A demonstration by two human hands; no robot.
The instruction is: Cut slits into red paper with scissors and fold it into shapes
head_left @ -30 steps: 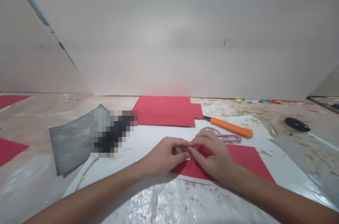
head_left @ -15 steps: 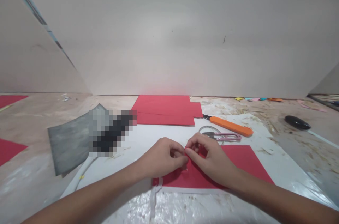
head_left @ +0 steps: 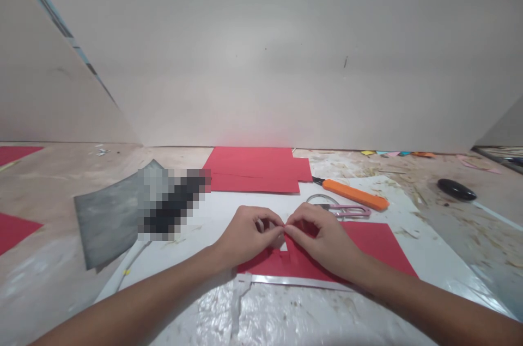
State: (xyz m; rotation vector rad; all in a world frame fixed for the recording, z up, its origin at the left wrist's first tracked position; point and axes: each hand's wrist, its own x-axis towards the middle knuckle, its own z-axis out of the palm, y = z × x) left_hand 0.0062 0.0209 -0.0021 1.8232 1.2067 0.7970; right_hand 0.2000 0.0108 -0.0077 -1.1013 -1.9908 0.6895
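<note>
A red paper sheet [head_left: 376, 250] lies under both hands, with a white strip along its near edge. My left hand [head_left: 247, 234] pinches thumb and forefinger together over the sheet's left half. From the other side my right hand [head_left: 324, 237] pinches at the same spot, and the fingertips touch. A bit of red paper shows between them; whether it is the sheet's flap or a loose piece I cannot tell. Just below the fingertips a small white opening [head_left: 283, 246] shows in the sheet. Pink thread snips [head_left: 351, 210] and an orange-handled cutter [head_left: 355, 195] lie beyond my right hand.
More red paper [head_left: 253, 169] lies against the white back wall. On the left are a grey curved sheet [head_left: 108, 215], a blurred-out dark object [head_left: 177, 207] and red paper pieces [head_left: 14, 234]. A glossy black oval object [head_left: 456, 189] is at right. Scraps litter the white plastic-covered surface.
The pinching fingertips have shifted slightly left. The white opening below them shows more clearly now. The white strip along the sheet's near edge looks brighter.
</note>
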